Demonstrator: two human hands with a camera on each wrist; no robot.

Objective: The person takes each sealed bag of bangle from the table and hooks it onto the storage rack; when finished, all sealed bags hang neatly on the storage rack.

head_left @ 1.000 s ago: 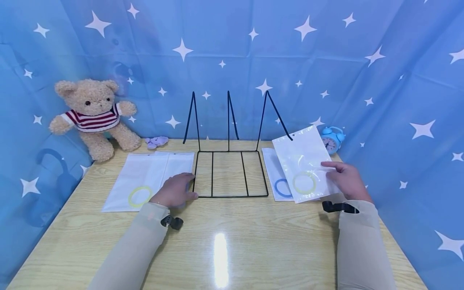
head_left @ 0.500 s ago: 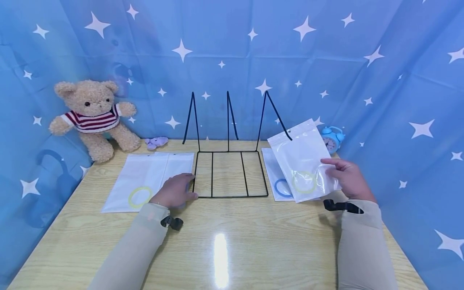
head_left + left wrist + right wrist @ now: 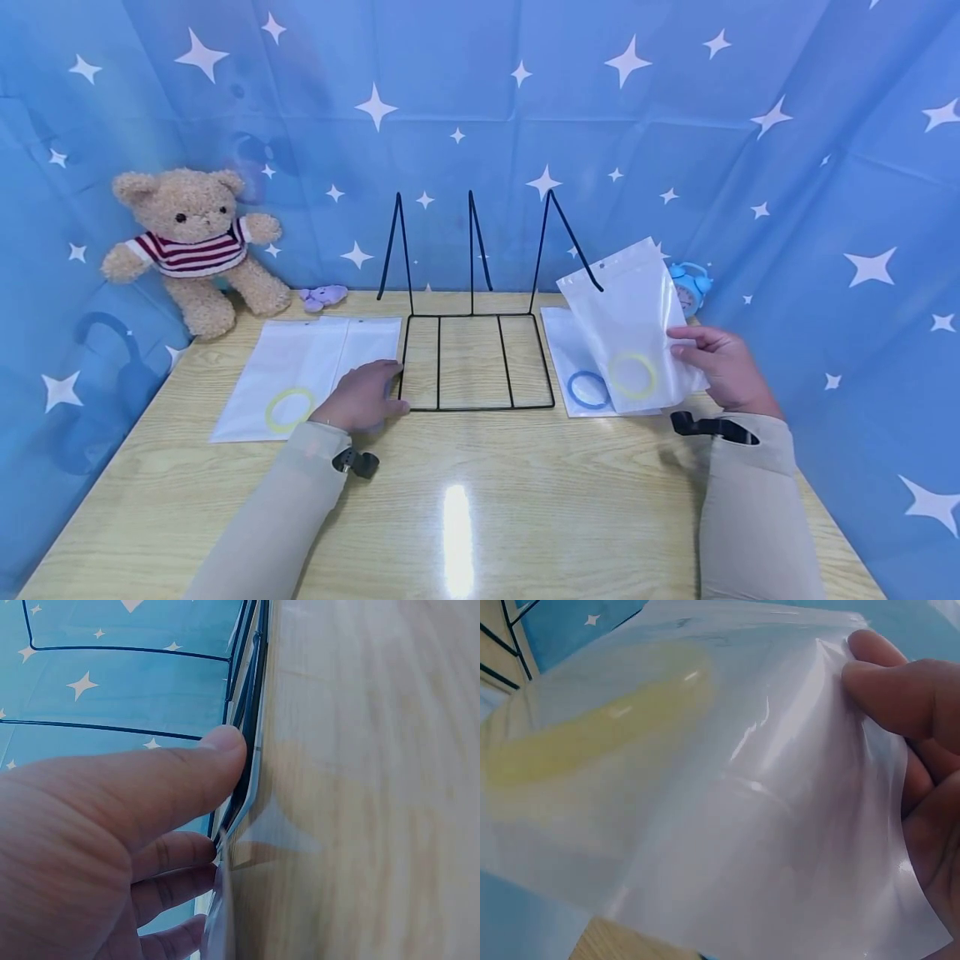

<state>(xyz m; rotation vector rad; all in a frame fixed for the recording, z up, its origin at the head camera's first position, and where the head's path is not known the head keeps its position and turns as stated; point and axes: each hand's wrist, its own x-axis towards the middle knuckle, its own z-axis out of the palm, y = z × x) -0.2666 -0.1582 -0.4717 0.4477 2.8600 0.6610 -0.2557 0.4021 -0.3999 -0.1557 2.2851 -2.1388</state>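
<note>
My left hand (image 3: 362, 393) holds the front left corner of a black wire display rack (image 3: 480, 408); in the left wrist view its thumb (image 3: 217, 754) lies on the dark wire. Three hooked prongs rise from the rack's back. My right hand (image 3: 723, 367) pinches the right edge of a white zip bag (image 3: 637, 321) between thumb and fingers. Inside this raised, tilted bag shows a yellow ring (image 3: 600, 735). The rack's right prong (image 3: 573, 237) overlaps the bag's top edge near its punched hole. Beneath it lies another white bag (image 3: 562, 342) with a blue ring (image 3: 588, 390).
Left of the rack, white bags (image 3: 251, 408) lie on the wooden table (image 3: 562, 508), one with a yellow ring (image 3: 291, 408). A teddy bear (image 3: 195, 237), a small purple toy (image 3: 324, 297) and a blue alarm clock (image 3: 690, 287) stand along the starry curtain.
My right hand has shifted slightly right, and the bag it holds has lifted and bent, its top edge rising along the right prong. The left hand stays on the rack.
</note>
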